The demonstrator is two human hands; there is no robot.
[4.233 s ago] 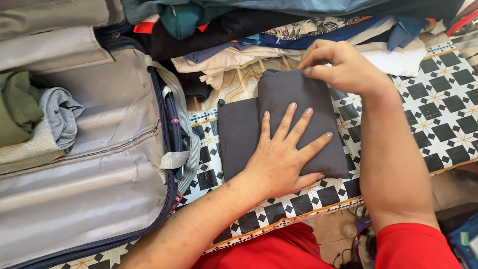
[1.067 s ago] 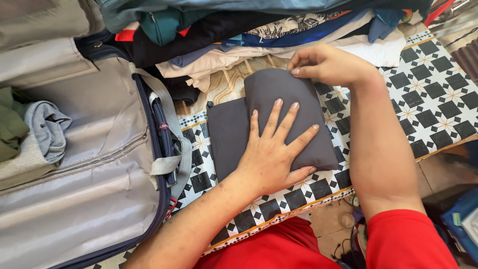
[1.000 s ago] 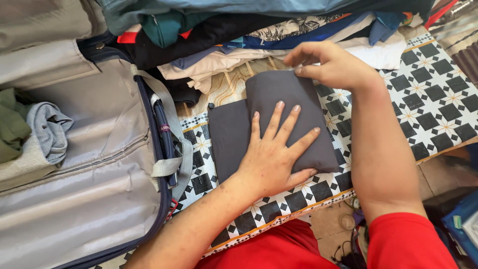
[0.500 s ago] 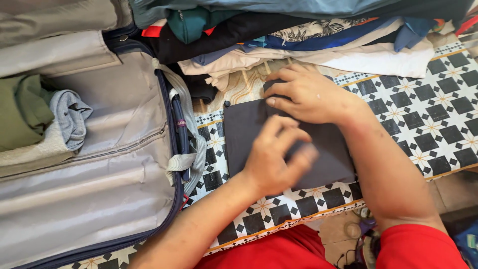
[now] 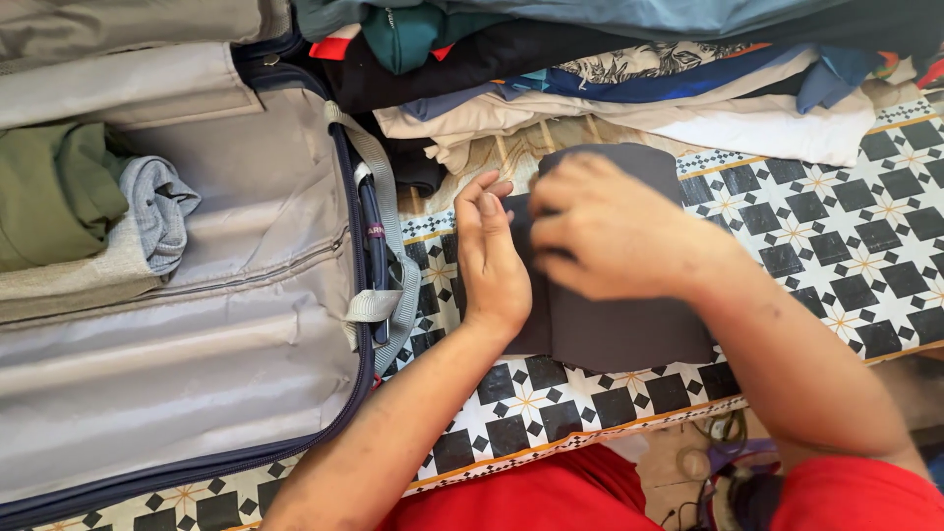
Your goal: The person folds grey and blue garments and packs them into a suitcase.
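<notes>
The head view showed the left hand (image 5: pixel 489 258) flat, fingers together, and the right hand (image 5: pixel 600 231) pressing the dark folded cloth (image 5: pixel 615 329) on the table (image 5: pixel 846 246), mid-fold, suitcase (image 5: pixel 197 374) at nine o'clock.

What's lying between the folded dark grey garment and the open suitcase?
In the head view, the left hand rests at the dark grey garment's left edge; beyond it, bare patterned cloth, then the suitcase's grey strap.

Your folded cloth (image 5: pixel 615 334) lies on the tiled mat (image 5: pixel 836 256), just right of the open suitcase (image 5: pixel 197 334). Behind it sits a pile of clothes (image 5: pixel 610 84). Inside the suitcase, rolled garments (image 5: pixel 88 211) rest at its left side.
</notes>
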